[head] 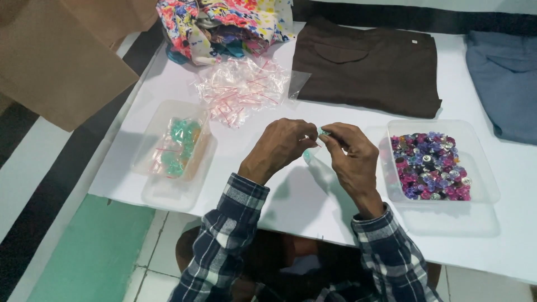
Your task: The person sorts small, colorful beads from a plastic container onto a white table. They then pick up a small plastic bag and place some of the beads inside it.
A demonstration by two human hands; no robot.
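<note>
Two plaid sleeves rise from the bottom edge of the frame toward the middle, where the left hand and right hand meet above the white tabletop. Both hands are pinched narrow, fingertips together on a small clear bag with teal pieces inside, held just off the surface at the centre of the frame.

At right centre, near the right hand, a clear tray holds a heap of purple, pink and silver buttons. At left centre, a second clear tray holds filled bags of teal pieces.

Further up, in the upper middle, lies a loose pile of empty clear bags. Beyond it, a folded brown garment lies upper right, a grey-blue garment at the far right edge, floral fabric at the top, and brown cardboard upper left.
</note>
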